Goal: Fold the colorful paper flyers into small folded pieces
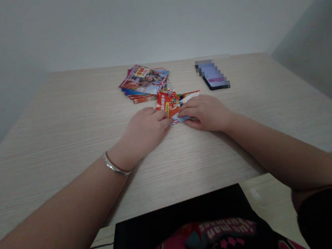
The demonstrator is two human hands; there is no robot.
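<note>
A small, colourful printed leaflet (167,102), partly folded over, lies on the table in front of me. Orange-red print with pale characters shows on its left part, and a bluish-white part peeks out between my hands. My left hand (148,126) grips its lower left edge, fingers bent and pressed together; a silver bangle circles that wrist. On the other side, my right hand (205,113) holds the leaflet's right part, with the fingertips on the paper and the thumb below. The fingers cover much of the sheet, so the full fold is hidden.
Just beyond the leaflet is a fanned pile of several glossy printed leaflets (146,81). A phone (212,75), blurred by pixels, lies at the back right of the pale wood-grain table (64,124). A white wall (154,22) rises behind the table.
</note>
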